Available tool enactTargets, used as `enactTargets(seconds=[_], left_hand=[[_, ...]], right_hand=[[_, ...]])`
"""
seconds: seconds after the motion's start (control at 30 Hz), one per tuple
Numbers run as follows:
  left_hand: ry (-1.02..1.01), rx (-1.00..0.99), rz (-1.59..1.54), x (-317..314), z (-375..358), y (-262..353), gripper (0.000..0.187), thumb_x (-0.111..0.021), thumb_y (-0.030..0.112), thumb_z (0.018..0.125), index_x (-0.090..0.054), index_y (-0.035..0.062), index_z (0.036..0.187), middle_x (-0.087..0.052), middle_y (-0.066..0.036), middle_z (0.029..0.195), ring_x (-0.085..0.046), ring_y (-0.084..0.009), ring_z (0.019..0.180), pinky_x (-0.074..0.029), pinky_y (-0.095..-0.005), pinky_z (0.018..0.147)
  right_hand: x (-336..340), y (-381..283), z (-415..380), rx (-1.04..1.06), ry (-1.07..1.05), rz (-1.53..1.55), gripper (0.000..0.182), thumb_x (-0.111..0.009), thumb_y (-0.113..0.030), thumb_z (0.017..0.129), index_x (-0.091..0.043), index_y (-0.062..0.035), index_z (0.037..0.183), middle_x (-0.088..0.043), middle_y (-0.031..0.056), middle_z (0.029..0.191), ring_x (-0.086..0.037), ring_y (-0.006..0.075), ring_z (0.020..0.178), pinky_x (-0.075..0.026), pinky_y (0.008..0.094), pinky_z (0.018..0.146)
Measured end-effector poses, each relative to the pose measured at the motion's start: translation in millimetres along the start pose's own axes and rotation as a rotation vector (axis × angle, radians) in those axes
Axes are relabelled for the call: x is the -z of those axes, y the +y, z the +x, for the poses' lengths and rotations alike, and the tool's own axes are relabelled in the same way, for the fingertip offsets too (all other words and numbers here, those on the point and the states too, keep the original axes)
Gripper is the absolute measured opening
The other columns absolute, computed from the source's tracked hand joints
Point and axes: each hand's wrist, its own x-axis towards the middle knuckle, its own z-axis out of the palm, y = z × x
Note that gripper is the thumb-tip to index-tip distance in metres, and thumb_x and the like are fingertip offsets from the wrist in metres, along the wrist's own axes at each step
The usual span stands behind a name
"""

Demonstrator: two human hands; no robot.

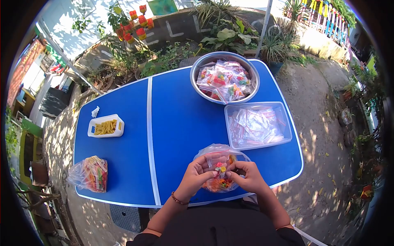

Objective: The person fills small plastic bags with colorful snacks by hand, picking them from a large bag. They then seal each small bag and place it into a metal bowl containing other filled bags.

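Both hands meet at a small clear plastic bag [221,167] with red, yellow and green pieces in it. My left hand [198,173] pinches its left side between thumb and fingers, while my right hand [246,176] grips the right side in the same way. Directly beneath them, at the table's near edge, sits a large clear plastic bag [221,187] full of small, colourful pieces, orange ones showing most. My hands partly cover its opening.
A metal bowl [194,84] of filled bags stands at the far side. Nearer is a clear plastic box [228,135] of flat bags. Leftward on the blue table [180,123] are a white container [117,132] of yellow sticks, a bag of coloured packets [95,174] and crumpled tissue [95,111].
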Motion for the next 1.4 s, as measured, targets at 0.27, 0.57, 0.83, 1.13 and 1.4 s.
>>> enactTargets(seconds=[0.27,0.57,0.83,1.13,1.4], left_hand=[[0.095,-0.007,-0.013,-3,0,1,0.041,-0.063,0.007,0.097,-0.053,-0.0022,0.136,-0.065,-0.016,0.126,-0.066,-0.0214,0.115,-0.056,-0.0385,0.099],[0.137,0.021,-0.068,-6,0,3,0.036,-0.061,0.007,0.099,-0.055,-0.0035,0.133,-0.065,-0.016,0.126,-0.065,-0.0200,0.115,-0.055,-0.0364,0.100],[0.117,0.014,-0.094,-7,1,3,0.035,-0.060,0.007,0.099,-0.055,-0.0034,0.133,-0.064,-0.015,0.126,-0.065,-0.0192,0.114,-0.055,-0.0349,0.099],[0.129,0.031,-0.079,-4,2,1,0.037,-0.061,0.007,0.099,-0.054,-0.0030,0.134,-0.066,-0.015,0.124,-0.066,-0.0192,0.113,-0.057,-0.0355,0.097],[0.098,0.039,-0.059,-5,4,1,0.036,-0.058,0.007,0.100,-0.054,-0.0018,0.135,-0.065,-0.015,0.125,-0.067,-0.0213,0.114,-0.058,-0.0372,0.096]], right_hand=[[-2,-4,2,0.077,0.130,-0.196,0.010,-0.064,-0.002,0.090,-0.069,0.0033,0.096,-0.071,0.0102,0.087,-0.069,0.0158,0.079,-0.055,0.0287,0.069],[-20,15,4,0.241,0.095,-0.990,0.014,-0.070,-0.013,0.077,-0.071,-0.0024,0.085,-0.064,0.0134,0.093,-0.066,0.0307,0.091,-0.057,0.0432,0.072],[-23,15,7,0.304,0.102,-1.060,0.018,-0.070,-0.012,0.073,-0.072,-0.0019,0.088,-0.065,0.0139,0.096,-0.066,0.0307,0.093,-0.057,0.0419,0.073],[-8,0,4,0.251,0.094,-0.858,0.011,-0.070,-0.012,0.079,-0.066,-0.0039,0.085,-0.066,0.0131,0.086,-0.066,0.0328,0.084,-0.055,0.0431,0.072],[-2,7,4,0.236,0.161,-0.687,0.011,-0.069,-0.009,0.081,-0.066,-0.0008,0.088,-0.067,0.0170,0.080,-0.067,0.0344,0.076,-0.054,0.0428,0.071]])
